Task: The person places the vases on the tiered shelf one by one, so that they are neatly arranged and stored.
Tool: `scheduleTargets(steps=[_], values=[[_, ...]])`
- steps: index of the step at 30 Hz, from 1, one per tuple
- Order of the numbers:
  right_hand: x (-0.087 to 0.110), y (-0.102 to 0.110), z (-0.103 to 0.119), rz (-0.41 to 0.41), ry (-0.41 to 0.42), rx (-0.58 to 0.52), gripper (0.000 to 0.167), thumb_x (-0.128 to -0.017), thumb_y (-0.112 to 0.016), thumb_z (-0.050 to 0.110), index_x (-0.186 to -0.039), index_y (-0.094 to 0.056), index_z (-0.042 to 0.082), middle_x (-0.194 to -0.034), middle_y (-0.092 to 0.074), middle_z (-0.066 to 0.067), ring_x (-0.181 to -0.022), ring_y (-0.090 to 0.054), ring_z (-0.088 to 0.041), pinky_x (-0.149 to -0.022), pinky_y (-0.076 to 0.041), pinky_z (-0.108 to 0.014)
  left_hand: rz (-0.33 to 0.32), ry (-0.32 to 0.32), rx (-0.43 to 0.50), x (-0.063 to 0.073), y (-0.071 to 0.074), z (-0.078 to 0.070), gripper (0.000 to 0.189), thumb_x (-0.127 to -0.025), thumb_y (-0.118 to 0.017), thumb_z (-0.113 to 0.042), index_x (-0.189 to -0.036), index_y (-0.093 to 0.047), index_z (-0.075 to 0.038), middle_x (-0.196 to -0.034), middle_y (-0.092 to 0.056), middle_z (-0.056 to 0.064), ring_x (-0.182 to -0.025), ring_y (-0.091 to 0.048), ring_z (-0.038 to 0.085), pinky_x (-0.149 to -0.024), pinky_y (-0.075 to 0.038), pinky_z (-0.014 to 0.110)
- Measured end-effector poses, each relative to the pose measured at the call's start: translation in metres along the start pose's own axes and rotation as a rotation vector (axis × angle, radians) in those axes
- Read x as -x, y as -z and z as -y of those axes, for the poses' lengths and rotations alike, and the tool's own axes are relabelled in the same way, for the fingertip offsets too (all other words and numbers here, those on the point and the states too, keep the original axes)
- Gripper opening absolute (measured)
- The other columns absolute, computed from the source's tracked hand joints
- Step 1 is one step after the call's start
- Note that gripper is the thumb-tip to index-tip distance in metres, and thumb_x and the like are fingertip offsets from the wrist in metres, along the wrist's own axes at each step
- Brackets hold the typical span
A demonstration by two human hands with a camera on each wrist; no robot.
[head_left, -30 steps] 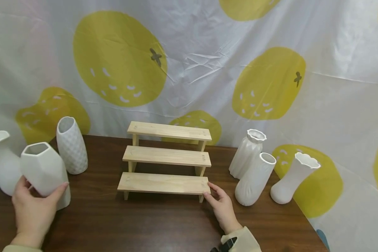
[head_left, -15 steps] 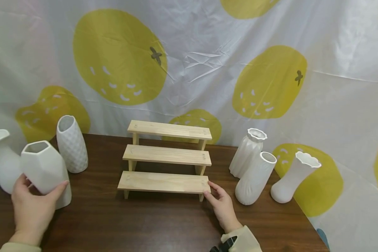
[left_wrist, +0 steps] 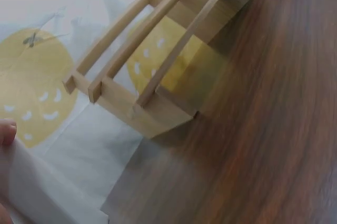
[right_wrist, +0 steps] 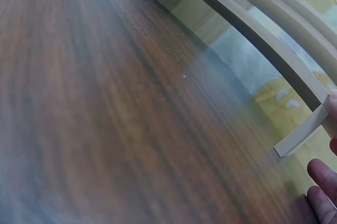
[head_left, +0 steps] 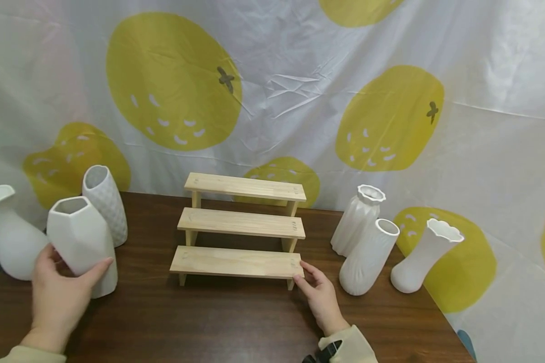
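At the left of the head view, my left hand [head_left: 61, 297] grips a white vase with flat facets [head_left: 84, 242] and a five-sided mouth; thumb and fingers lie on opposite sides of its body. The vase leans slightly left in this view. In the left wrist view a pale part of the vase [left_wrist: 37, 182] shows at the lower left corner. A three-tier wooden stand [head_left: 236, 262] occupies the middle of the table. My right hand [head_left: 320, 300] pinches the right end of its lowest shelf between thumb and forefinger, while the other fingers [right_wrist: 321, 179] hang below.
Behind the held vase stand a diamond-patterned white vase [head_left: 111, 212] and, further left, a flared one [head_left: 15, 242]. To the right of the stand are a ruffled vase [head_left: 356, 222], a swirled vase [head_left: 368, 262] and a scalloped one [head_left: 422, 257]. A patterned curtain [head_left: 290, 91] hangs behind the brown table [head_left: 218, 322].
My left hand has moved a little to the right with the faceted vase, which now overlaps the diamond-patterned vase in view. My right hand stays at the stand.
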State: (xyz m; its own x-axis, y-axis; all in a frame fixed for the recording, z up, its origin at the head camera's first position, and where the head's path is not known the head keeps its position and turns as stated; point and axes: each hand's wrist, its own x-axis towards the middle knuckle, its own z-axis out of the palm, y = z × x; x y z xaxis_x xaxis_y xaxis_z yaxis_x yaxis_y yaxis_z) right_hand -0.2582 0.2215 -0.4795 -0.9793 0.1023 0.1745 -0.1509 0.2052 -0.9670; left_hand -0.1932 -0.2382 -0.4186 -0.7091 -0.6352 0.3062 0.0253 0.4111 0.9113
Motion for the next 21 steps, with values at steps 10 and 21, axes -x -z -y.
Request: scheduleTargets(steps=[10,21], values=[[0.000,0.000,0.000,0.008,-0.002,-0.007,0.048,-0.087,-0.072,0.015,-0.131,-0.057,0.001,-0.124,-0.061,-0.019,-0.111,-0.057,-0.024,-0.083,-0.047,-0.020,0.094,-0.022,0.000,0.013,-0.004,-0.029,0.090,-0.069,-0.088,-0.020,-0.142,-0.038,-0.007,-0.126,-0.046,0.007,-0.108,-0.042,0.020,-0.086,-0.031,0.027],[-0.001,0.000,0.000,0.001,0.000,0.008,0.048,-0.087,-0.072,0.016,-0.130,-0.058,0.002,-0.121,-0.063,-0.018,-0.107,-0.058,-0.020,-0.083,-0.047,-0.020,0.166,-0.111,0.014,0.023,-0.013,-0.062,0.090,-0.069,-0.089,-0.025,-0.141,-0.039,-0.004,-0.126,-0.047,0.014,-0.110,-0.040,0.025,-0.089,-0.030,0.041]])
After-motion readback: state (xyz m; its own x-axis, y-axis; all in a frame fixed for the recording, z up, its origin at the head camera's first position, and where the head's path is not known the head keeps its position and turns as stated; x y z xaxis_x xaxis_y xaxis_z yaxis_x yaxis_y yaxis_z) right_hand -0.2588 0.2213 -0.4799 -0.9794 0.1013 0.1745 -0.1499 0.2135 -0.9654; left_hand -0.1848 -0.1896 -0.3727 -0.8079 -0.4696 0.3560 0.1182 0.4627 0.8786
